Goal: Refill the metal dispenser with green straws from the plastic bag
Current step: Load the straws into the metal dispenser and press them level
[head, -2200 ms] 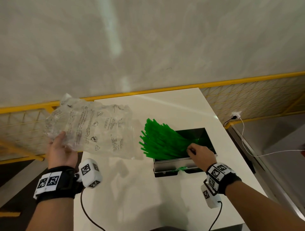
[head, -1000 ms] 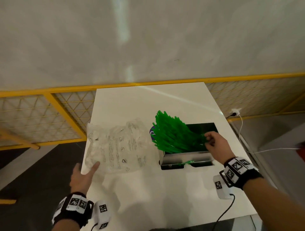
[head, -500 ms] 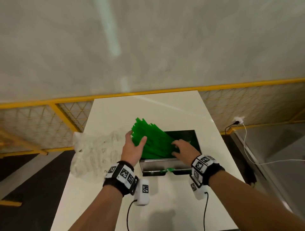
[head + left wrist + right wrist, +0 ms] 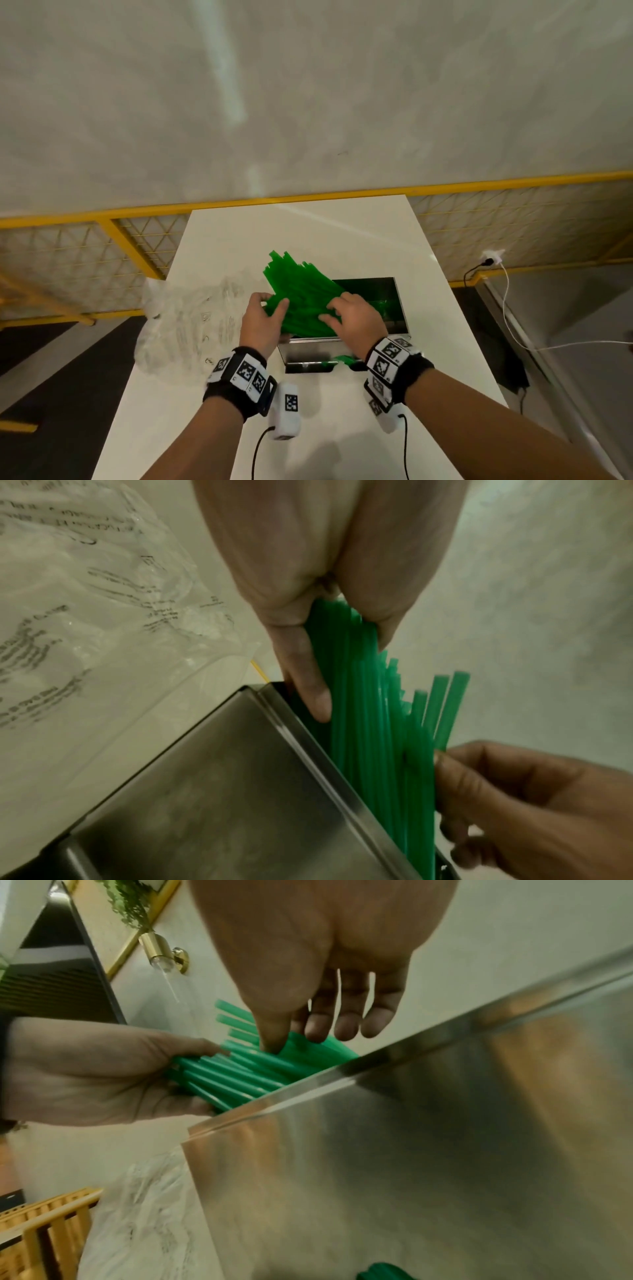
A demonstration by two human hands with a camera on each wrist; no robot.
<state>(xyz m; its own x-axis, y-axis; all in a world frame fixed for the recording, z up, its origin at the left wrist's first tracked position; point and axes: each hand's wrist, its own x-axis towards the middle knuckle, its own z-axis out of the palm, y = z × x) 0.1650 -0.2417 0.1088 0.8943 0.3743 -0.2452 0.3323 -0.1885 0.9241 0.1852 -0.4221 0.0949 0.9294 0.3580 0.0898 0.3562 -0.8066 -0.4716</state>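
- Dispenser (image 4: pixel 308 353) of metal on white desk (image 4: pixel 212 428), top open; green straws (image 4: pixel 301 298) stick out of it, leaning up and left, fanned at the tips.
- A few green straw ends (image 4: pixel 344 359) poke from the low front slot.
- Left hand (image 4: pixel 262 323) grips the straw bundle from the left, thumb over, fingers (image 4: pixel 311 693) under by the dispenser's rim.
- Right hand (image 4: pixel 358 320) rests on top of the bundle, fingers (image 4: pixel 346 1026) loosely spread, thumb touching straws; no clear grip.
- Plastic bag (image 4: pixel 191 325) lies flat and crumpled on the desk, left of the dispenser, partly over the edge.
- Versus 0.5 s ago: left hand closed round the straws; a second ago it was on the bag.
- Straw bottoms hidden inside the dispenser; bag print unreadable.
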